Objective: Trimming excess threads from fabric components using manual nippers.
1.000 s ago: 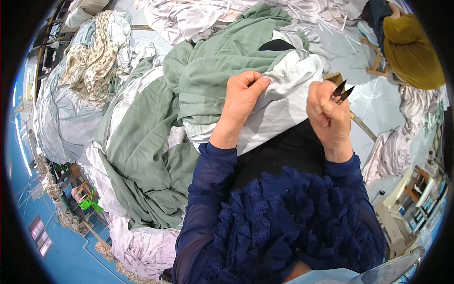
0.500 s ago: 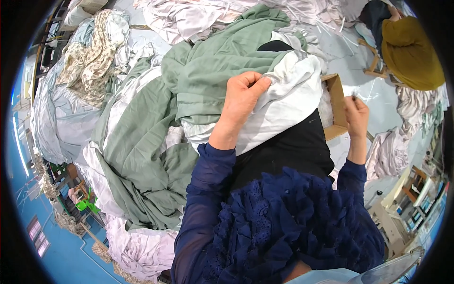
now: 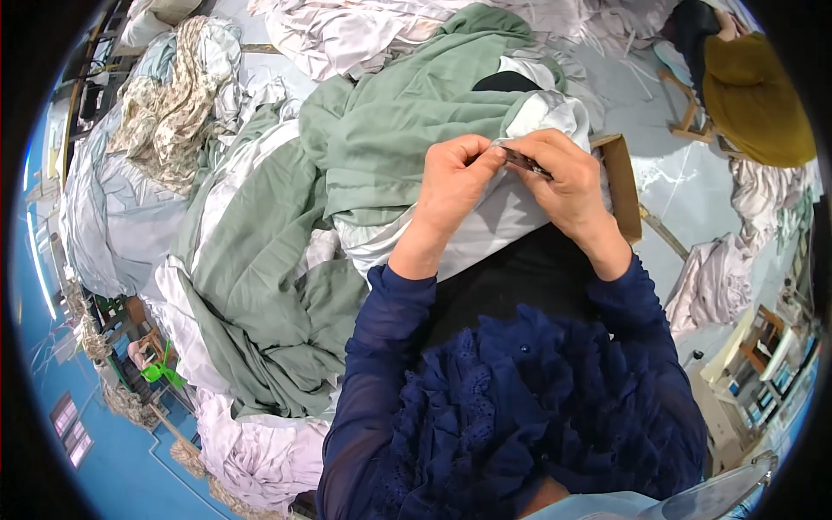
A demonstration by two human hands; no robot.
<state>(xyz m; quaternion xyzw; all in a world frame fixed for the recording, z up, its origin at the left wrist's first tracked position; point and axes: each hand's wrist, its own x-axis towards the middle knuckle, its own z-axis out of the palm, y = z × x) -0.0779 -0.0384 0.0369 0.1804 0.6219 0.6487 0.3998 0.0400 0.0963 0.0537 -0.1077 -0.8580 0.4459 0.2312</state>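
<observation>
Across my lap lies a large green and white cloth, its sage-green side bunched to the left and its white part under my hands. With thumb and forefinger my left hand pinches the white cloth near its edge. My right hand is closed around small dark metal thread snips, whose tips meet the cloth right at the left fingertips. The exact spot between the fingertips is too small to make out.
An open cardboard box stands just right of my lap. Heaps of pale cloth and patterned cloth lie at the left, more pale cloth ahead. Another person in a mustard garment sits at the far right beside a wooden stool.
My right hand has swung left from beside the cardboard box to my left hand, bringing the snips against the cloth. The left hand keeps its pinch and has hardly moved.
</observation>
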